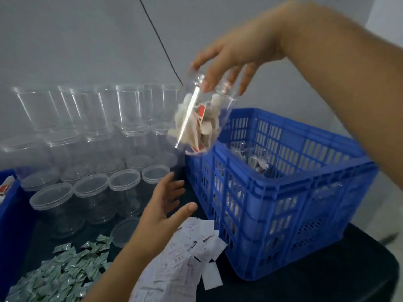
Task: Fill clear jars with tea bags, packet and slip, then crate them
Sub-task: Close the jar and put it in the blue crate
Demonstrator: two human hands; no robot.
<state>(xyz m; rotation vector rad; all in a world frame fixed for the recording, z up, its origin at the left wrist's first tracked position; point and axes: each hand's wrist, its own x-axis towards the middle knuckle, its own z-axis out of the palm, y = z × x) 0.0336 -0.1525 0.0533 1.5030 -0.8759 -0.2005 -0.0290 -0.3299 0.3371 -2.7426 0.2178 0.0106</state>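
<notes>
My right hand (231, 59) grips the lid end of a clear jar (200, 118) filled with white tea bags and red-tagged paper. The jar hangs tilted in the air above the left rim of the blue crate (283, 205). Inside the crate lie other filled jars (257, 162). My left hand (165, 205) hovers low over the table with fingers spread and nothing in it, just left of the crate. White slips (185, 258) lie in a heap under that hand. Small green packets (65, 273) are piled at the lower left.
Stacks of empty clear jars (91, 131) with lids stand along the back wall and across the left of the dark table. A loose lid (124, 232) lies near the slips. A blue bin's edge (8, 205) shows at far left. A black cord (161, 42) hangs down the wall.
</notes>
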